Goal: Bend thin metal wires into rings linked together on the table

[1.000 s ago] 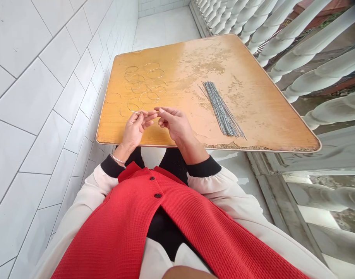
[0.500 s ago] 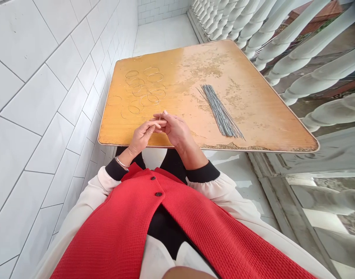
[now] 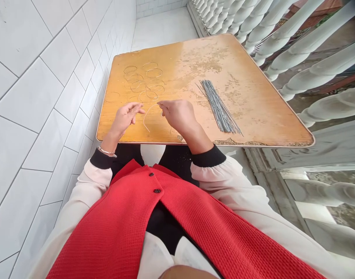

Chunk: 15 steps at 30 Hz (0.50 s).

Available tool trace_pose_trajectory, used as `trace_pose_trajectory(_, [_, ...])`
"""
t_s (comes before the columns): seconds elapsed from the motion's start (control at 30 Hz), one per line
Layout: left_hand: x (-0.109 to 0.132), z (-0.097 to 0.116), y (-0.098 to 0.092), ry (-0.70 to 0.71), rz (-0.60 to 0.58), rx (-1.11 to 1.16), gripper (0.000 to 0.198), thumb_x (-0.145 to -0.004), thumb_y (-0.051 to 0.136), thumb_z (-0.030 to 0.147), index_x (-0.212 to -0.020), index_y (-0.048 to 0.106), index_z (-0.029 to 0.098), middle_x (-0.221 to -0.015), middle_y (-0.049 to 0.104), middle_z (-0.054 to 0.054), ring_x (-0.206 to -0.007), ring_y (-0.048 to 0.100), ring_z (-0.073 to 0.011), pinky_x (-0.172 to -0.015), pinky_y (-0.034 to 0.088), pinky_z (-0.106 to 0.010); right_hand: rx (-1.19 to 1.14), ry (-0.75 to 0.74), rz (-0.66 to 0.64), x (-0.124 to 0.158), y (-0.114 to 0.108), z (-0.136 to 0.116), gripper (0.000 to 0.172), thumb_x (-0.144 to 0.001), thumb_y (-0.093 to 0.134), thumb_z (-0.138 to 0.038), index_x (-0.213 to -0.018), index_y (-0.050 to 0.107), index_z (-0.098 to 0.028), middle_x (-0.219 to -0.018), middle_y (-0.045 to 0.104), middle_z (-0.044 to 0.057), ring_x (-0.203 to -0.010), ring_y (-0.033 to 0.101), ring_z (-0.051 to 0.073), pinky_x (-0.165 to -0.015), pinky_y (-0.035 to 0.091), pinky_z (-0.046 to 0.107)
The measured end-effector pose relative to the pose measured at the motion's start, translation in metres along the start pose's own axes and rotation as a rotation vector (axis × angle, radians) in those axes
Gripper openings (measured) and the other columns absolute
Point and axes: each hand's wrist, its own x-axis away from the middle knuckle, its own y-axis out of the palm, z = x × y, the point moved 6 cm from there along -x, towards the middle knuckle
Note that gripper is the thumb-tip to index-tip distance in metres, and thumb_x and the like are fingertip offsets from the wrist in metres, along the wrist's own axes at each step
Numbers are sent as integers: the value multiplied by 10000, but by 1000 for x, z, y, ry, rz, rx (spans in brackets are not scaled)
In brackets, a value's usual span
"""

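Observation:
A thin curved wire [image 3: 145, 119] hangs from the pinched fingers of my right hand [image 3: 180, 116], over the near part of the table. Its lower end bends toward the front edge and is free. To the left, my left hand [image 3: 126, 118] is apart from the wire, fingers loosely stretched and nothing seen between them. Just beyond the hands lie several thin wire rings [image 3: 152, 92], some overlapping. A bundle of straight grey wires [image 3: 220, 108] rests on the table right of my right hand.
The worn wooden table [image 3: 191, 50] has peeling patches on its right side and a chipped front edge. A white tiled wall [image 3: 52, 81] runs along the left. White balusters [image 3: 319, 66] stand along the right.
My hands were together near the table's front edge and have moved apart, the left one leftward. The curved wire now shows in my right hand's fingers. The view has shifted slightly.

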Motion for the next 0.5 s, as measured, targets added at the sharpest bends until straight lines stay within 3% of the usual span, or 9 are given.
trace_pose_trajectory(0.1, [-3,13,16,-20,-106,-50,67,-905,673,215,-902,727,176,-735,731,-4,-497,461,-38,-490,348,-191,65,-24,61,-2,4,-6,130,-923,664,-315,-852,752,-250,-579,614,25,-752,658,195,-631,463,258])
trace_pose_trajectory(0.23, [-7,14,21,20,-75,-61,119,-905,656,161,-806,720,179,-569,615,34,-492,439,-47,-492,310,-200,-172,65,44,2,4,-17,101,-888,721,-329,-880,751,-233,-590,622,1,-625,604,146,-573,451,243])
trace_pose_trajectory(0.5, [-14,8,5,30,-6,12,126,-919,669,245,-820,717,182,-667,666,12,-486,464,-32,-475,314,-196,-678,318,15,19,1,-19,199,-881,712,-304,-756,733,-150,-647,701,49,-501,486,67,-438,321,201])
